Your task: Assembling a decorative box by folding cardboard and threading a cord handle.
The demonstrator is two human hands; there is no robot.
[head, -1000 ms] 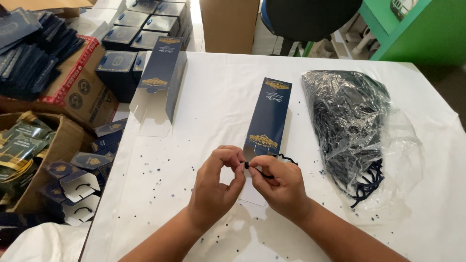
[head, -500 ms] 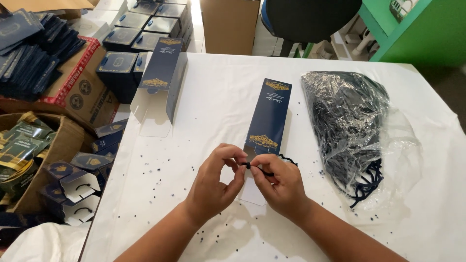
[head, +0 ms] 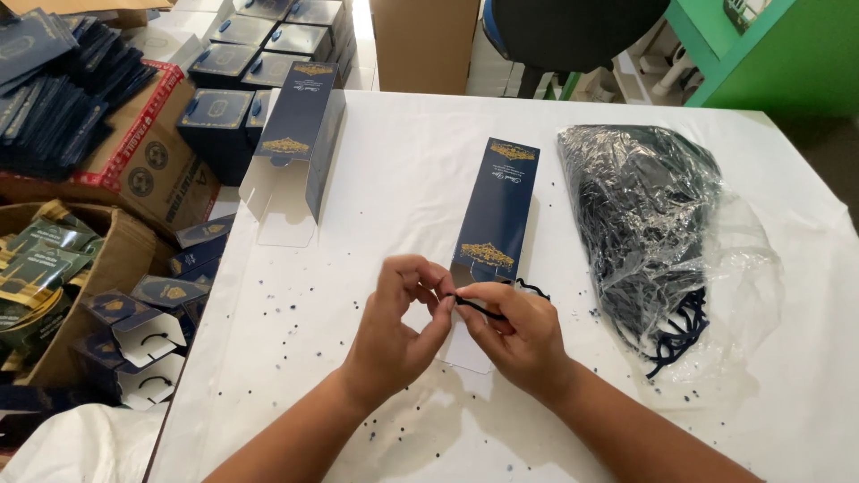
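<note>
A short dark cord (head: 488,309) is pinched between both hands, just over the near end of a flat navy box (head: 497,210) lying on the white table (head: 403,179). Left hand (head: 398,326): fingers closed narrow on the cord's end. Right hand (head: 514,335): closed on its other part. A clear bag of cords (head: 644,215) lies to the right; a second open box (head: 300,134) stands left. Risk: the thin cord may slip from the fingertips, given so small a grip.
</note>
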